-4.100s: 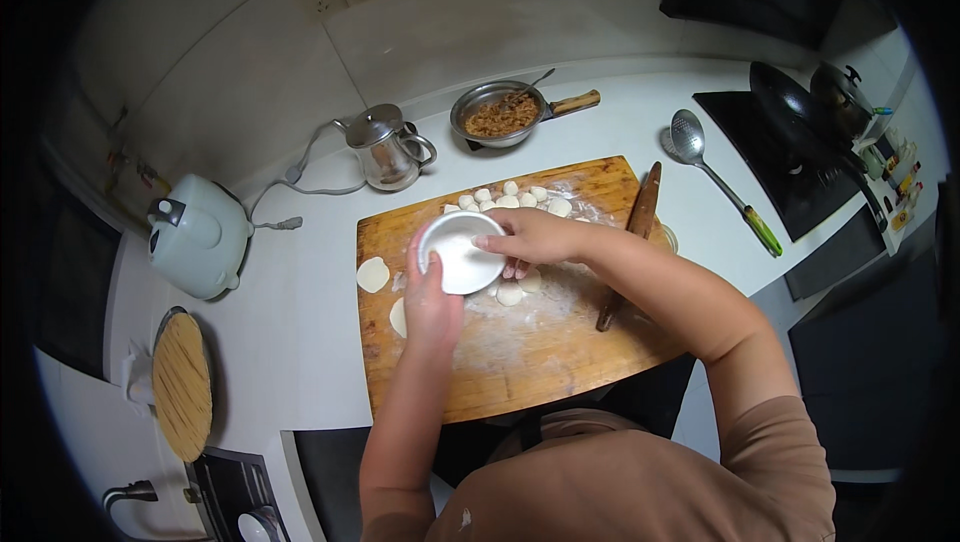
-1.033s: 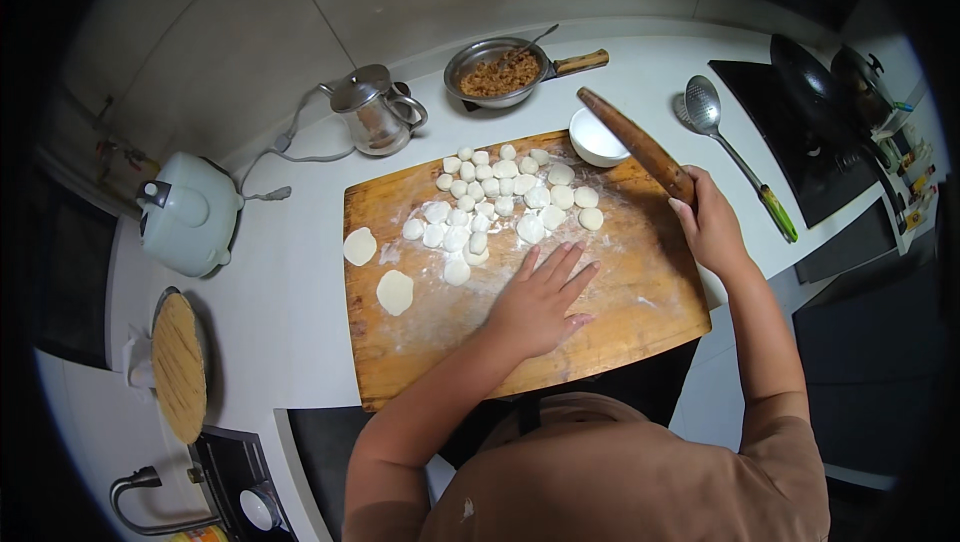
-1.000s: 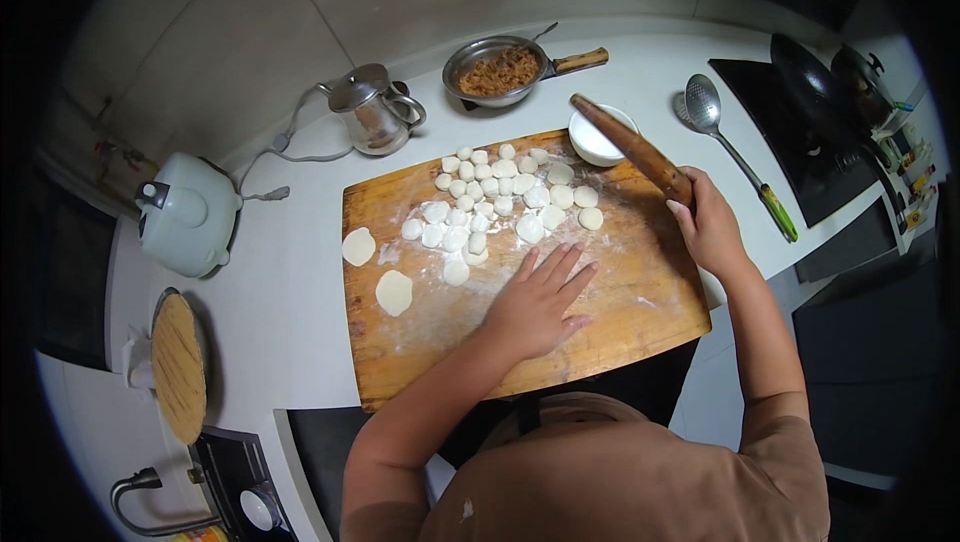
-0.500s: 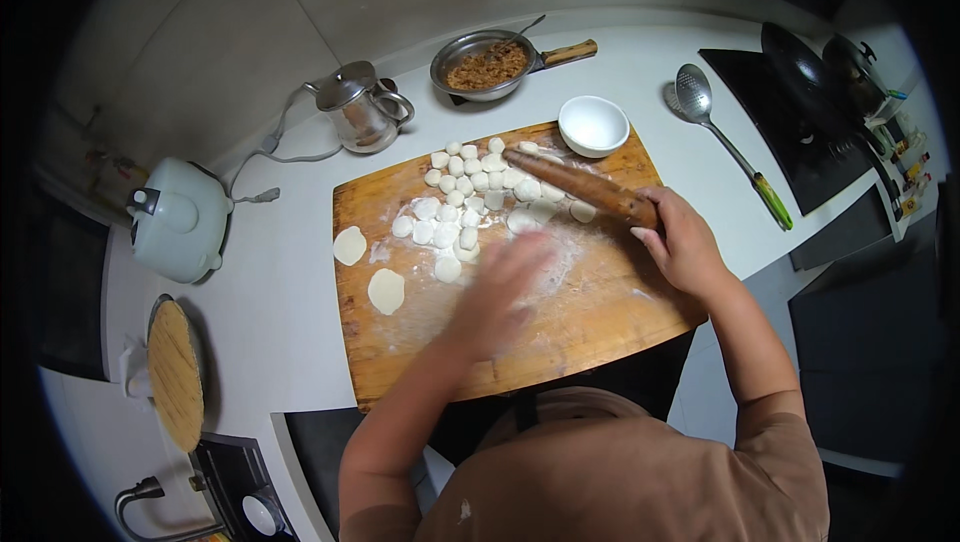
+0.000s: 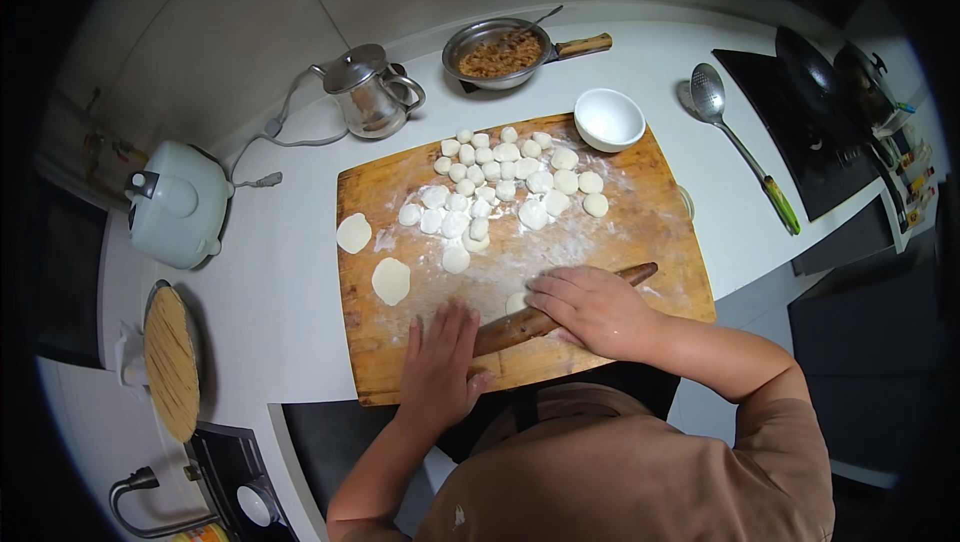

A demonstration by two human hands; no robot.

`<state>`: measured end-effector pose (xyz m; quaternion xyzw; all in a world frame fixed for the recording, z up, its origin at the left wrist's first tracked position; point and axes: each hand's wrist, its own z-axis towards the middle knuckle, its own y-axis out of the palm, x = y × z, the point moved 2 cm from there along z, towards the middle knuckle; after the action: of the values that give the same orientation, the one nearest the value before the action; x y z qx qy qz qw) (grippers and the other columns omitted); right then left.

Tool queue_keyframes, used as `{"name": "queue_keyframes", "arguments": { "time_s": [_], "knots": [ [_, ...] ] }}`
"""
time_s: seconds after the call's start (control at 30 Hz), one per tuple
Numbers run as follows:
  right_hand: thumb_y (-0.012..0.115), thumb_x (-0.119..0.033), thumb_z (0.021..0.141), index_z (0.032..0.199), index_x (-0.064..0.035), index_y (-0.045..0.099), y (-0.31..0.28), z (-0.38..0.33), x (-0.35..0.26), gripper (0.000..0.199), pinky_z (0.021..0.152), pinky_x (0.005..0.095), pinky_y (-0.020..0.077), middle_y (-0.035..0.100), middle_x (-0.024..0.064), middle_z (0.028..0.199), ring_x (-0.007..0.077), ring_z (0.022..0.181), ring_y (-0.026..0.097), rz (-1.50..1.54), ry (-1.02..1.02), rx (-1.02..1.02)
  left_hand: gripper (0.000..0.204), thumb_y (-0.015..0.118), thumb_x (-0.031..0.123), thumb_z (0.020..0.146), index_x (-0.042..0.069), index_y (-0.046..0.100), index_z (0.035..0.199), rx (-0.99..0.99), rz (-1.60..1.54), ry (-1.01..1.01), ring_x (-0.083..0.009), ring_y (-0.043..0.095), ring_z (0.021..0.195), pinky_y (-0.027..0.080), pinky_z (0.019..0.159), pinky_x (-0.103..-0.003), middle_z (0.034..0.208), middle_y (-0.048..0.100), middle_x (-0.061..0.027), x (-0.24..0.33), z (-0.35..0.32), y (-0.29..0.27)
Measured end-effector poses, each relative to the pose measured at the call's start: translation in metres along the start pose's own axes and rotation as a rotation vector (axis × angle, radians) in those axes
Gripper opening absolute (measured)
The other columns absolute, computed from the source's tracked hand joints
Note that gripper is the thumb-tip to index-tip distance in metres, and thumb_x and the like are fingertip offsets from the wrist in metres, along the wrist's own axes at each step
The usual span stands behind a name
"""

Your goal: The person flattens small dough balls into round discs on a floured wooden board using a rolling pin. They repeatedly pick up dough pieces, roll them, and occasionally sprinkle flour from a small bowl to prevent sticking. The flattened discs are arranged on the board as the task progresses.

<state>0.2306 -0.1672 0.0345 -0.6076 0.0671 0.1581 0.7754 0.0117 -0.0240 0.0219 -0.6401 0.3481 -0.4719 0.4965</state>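
Note:
A floured wooden cutting board (image 5: 650,212) lies on the white counter. A wooden rolling pin (image 5: 620,278) rests across its near edge. My right hand (image 5: 590,310) lies palm down on the middle of the pin. My left hand (image 5: 440,362) presses flat on the pin's left end, fingers spread. A piece of dough (image 5: 516,301) peeks out just beyond the pin. Several small dough pieces (image 5: 505,187) are clustered at the board's far side. Two flattened dough rounds (image 5: 390,280) lie at the board's left edge.
A small white bowl (image 5: 609,118) sits at the board's far right corner. Behind are a pan of minced filling (image 5: 497,50), a metal kettle (image 5: 370,97) and a pale green cooker (image 5: 178,202). A skimmer ladle (image 5: 740,147) lies right; a black stove (image 5: 810,132) beyond. A round bamboo mat (image 5: 172,362) left.
The rolling pin has come from the board's far right corner down to its near edge. Both hands now rest on it. Earlier, the white bowl was set down at the far corner.

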Motion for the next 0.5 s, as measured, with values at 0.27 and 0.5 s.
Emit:
{"name": "queue_keyframes", "arguments": {
  "time_s": [0.27,0.5],
  "knots": [
    [0.058,-0.048,0.093,0.148,-0.0022,0.042,0.002,0.055,0.040,0.073,0.119,0.0479,0.0295,0.038,0.0146,0.157,0.0363,0.145,0.035,-0.153,0.219,0.089,0.083,0.072,0.021,0.083,0.005,0.032,0.154,0.215,-0.018,-0.061,-0.0352,0.025,0.151,0.016,0.119,-0.062,0.161,0.028,-0.0198,-0.031,0.064,-0.016],
    [0.060,-0.050,0.091,0.151,-0.0019,0.037,-0.004,0.000,-0.006,0.080,0.118,0.0492,0.0314,0.040,0.0165,0.155,0.0370,0.145,0.036,0.007,0.160,-0.078,0.086,0.071,0.028,0.082,0.005,0.031,0.154,-0.055,-0.011,-0.021,-0.0367,0.023,0.151,0.017,0.119,-0.062,0.162,0.026,-0.0185,-0.008,0.016,-0.011]
  ]
}}
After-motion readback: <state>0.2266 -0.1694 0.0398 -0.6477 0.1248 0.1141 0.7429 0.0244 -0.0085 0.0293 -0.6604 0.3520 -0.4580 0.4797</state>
